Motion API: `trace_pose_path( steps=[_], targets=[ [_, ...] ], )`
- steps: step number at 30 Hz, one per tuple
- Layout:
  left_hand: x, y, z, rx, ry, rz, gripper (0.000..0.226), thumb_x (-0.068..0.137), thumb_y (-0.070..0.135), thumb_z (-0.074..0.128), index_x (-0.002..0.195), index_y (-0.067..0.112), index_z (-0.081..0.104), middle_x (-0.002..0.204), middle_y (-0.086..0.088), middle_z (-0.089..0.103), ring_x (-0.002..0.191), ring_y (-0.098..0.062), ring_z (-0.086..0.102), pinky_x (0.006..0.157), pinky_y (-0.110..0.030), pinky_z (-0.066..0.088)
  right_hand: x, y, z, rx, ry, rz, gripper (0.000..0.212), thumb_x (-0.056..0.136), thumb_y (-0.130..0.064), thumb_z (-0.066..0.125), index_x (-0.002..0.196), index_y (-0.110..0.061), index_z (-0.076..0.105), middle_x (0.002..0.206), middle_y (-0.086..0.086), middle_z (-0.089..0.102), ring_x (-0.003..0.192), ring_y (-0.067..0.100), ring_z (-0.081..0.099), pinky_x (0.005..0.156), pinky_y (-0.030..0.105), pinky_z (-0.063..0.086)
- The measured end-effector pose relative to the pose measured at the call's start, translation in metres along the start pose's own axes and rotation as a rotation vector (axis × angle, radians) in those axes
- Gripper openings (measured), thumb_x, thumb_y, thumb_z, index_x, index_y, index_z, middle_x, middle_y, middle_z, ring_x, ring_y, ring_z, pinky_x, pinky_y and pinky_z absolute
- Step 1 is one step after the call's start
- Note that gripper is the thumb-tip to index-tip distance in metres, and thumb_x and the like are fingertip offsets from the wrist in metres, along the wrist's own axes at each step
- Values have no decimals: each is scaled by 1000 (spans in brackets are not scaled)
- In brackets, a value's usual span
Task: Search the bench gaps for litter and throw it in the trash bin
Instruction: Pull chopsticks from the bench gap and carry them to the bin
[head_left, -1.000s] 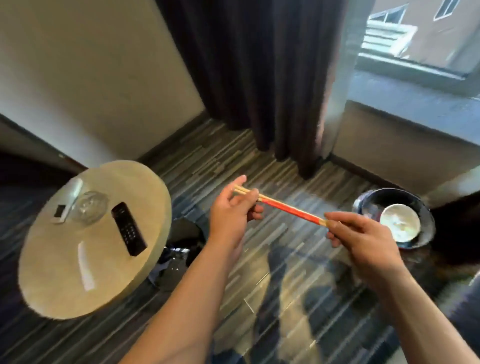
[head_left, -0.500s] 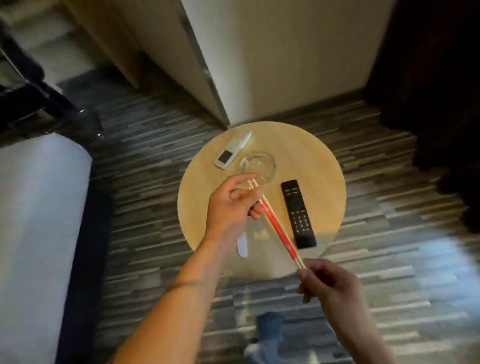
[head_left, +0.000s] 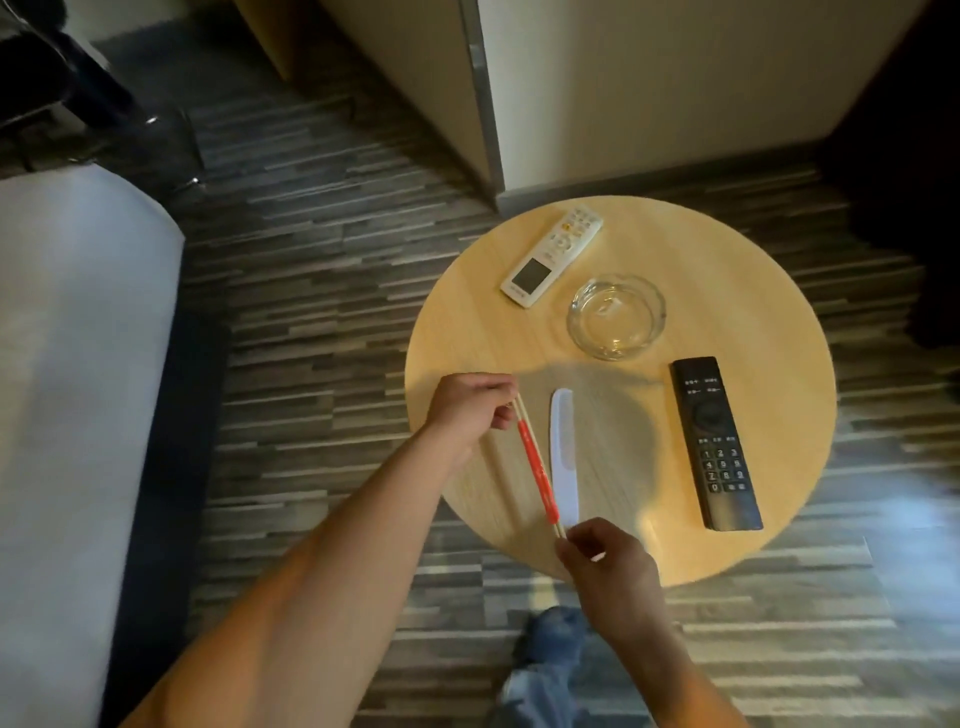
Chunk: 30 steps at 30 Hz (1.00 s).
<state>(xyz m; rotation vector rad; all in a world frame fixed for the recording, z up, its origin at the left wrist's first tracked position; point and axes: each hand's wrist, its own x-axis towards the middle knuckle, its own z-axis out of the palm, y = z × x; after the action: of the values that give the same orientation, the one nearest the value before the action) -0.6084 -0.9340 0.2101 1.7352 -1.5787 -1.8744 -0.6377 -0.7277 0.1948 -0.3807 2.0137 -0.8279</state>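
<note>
Both hands clamp the litter, a pair of chopsticks (head_left: 535, 465) in a red sleeve, left hand (head_left: 470, 410) at its far end, right hand (head_left: 605, 558) nearest, above the round desk (head_left: 753, 291); carrying it to the unseen bin looks next.
</note>
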Motion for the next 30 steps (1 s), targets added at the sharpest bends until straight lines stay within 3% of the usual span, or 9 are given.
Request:
trace_pose_path(
  steps=[2, 6, 8, 11, 16, 20, 24, 27, 30],
  targets=[
    [9, -1, 13, 39, -52, -3, 18, 86, -1, 61, 103, -3, 67, 68, -8, 63, 56, -15, 57, 52, -20, 53, 3, 5, -2, -16, 55, 36, 6, 84, -19, 64, 78, -21, 66, 66, -14, 62, 63, 5, 58, 55, 17, 42],
    [24, 0, 45, 139, -183, -19, 20, 86, 0, 61, 105, -1, 68, 68, -10, 65, 57, -16, 59, 58, -21, 55, 6, 21, -18, 15, 91, 105, 7, 85, -16, 64, 78, -15, 67, 67, 2, 68, 67, 23, 65, 71, 43, 55],
    [29, 0, 60, 190, -221, -5, 20, 86, 2, 61, 104, 3, 69, 67, -7, 66, 55, -13, 60, 58, -18, 56, 6, 27, -26, 53, 148, 116, 8, 83, -17, 66, 75, -16, 64, 62, 5, 68, 64, 25, 65, 71, 45, 55],
    [34, 2, 82, 248, -255, 38, 22, 86, 2, 58, 104, 9, 68, 73, -4, 67, 56, -11, 62, 62, -22, 57, 11, 33, -31, 56, 224, 135, 9, 81, -21, 69, 76, -20, 62, 56, 2, 68, 59, 22, 65, 69, 42, 56],
    [34, 2, 99, 307, -244, 67, 23, 85, 6, 58, 104, 13, 69, 71, 1, 67, 56, -7, 61, 54, -17, 50, 15, 40, -30, 61, 245, 131, 15, 82, -21, 68, 81, -27, 55, 59, -3, 69, 54, 17, 65, 65, 35, 56],
    [33, 0, 104, 334, -241, 81, 26, 86, 10, 58, 110, 13, 67, 99, -7, 71, 79, -13, 67, 72, -23, 54, 15, 45, -29, 104, 228, 120, 18, 83, -16, 68, 80, -28, 55, 60, -2, 69, 52, 17, 65, 61, 33, 56],
    [32, 2, 108, 393, -221, 110, 30, 87, 9, 55, 116, 11, 65, 111, -12, 69, 100, -24, 66, 86, -31, 55, 17, 46, -28, 95, 209, 100, 17, 84, -15, 66, 80, -26, 53, 60, -3, 70, 51, 15, 64, 55, 20, 50],
    [31, 4, 107, 438, -201, 137, 30, 88, 11, 54, 116, 9, 65, 114, -10, 69, 100, -23, 66, 79, -24, 53, 18, 45, -28, 77, 205, 95, 16, 84, -15, 66, 79, -22, 53, 58, 0, 69, 51, 15, 63, 50, 13, 46],
    [30, 5, 108, 485, -193, 162, 25, 89, 9, 52, 107, 10, 69, 108, -6, 69, 101, -20, 64, 70, -19, 45, 21, 44, -30, 65, 196, 111, 15, 84, -14, 67, 77, -16, 54, 57, 5, 68, 48, 17, 62, 50, 18, 51]
  ],
)
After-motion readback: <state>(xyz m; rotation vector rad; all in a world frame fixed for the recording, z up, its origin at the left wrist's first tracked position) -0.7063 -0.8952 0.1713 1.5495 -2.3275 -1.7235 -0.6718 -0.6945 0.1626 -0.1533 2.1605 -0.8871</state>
